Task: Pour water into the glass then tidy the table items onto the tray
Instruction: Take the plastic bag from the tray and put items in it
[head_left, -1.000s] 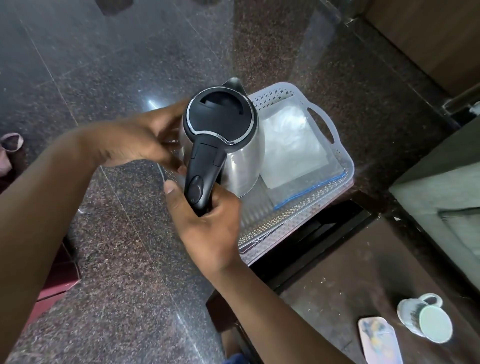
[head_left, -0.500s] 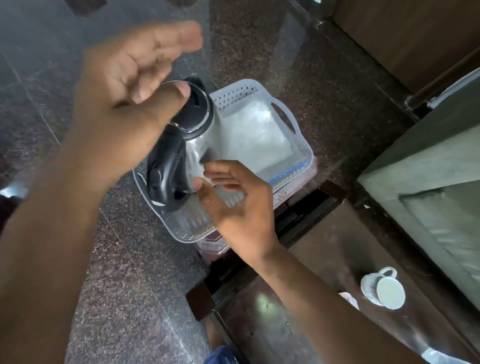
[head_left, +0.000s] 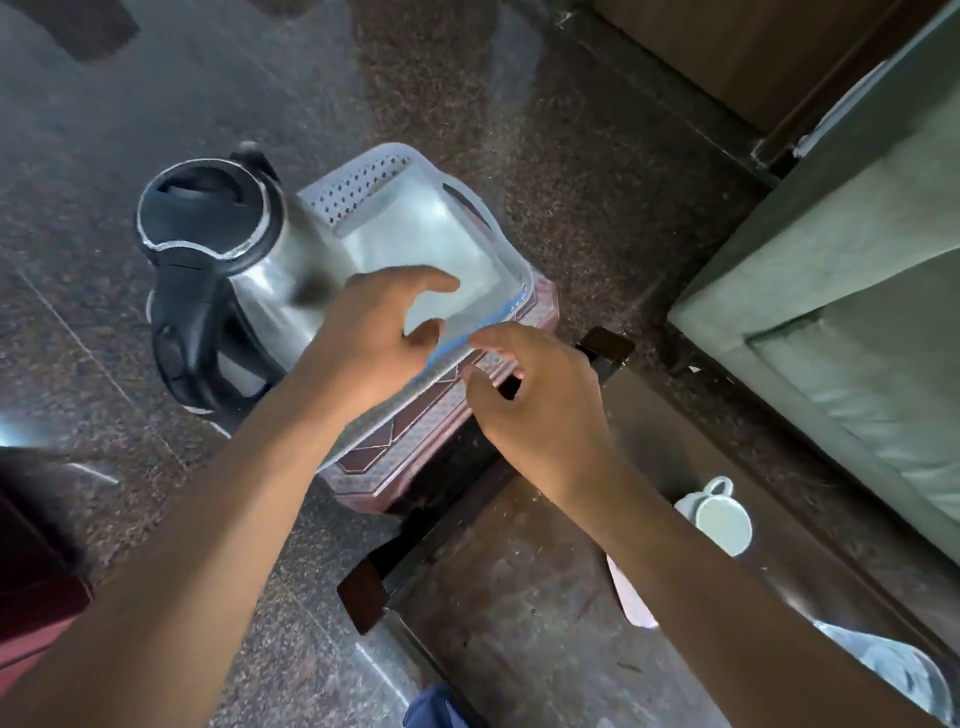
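Observation:
A steel kettle (head_left: 208, 244) with a black lid and handle stands upright in the left end of a white perforated tray (head_left: 363, 176). A clear zip bag (head_left: 431, 244) with a blue strip lies flat in the tray's right part. My left hand (head_left: 374, 338) hovers over the bag's near edge, fingers spread, holding nothing. My right hand (head_left: 535, 405) is beside it at the tray's near rim, with its fingers loosely curled and apart, also holding nothing. No glass is clearly visible.
The tray rests on a maroon stool (head_left: 441, 415) over a speckled stone floor. A dark low table (head_left: 519, 597) in front carries a white mug (head_left: 719, 519) and a pink flat item (head_left: 628, 597). A green sofa (head_left: 831, 260) fills the right side.
Both hands have let go of the kettle, which now stands in the tray. My left hand dropped from above the kettle to the bag; my right hand shifted right to the tray's rim.

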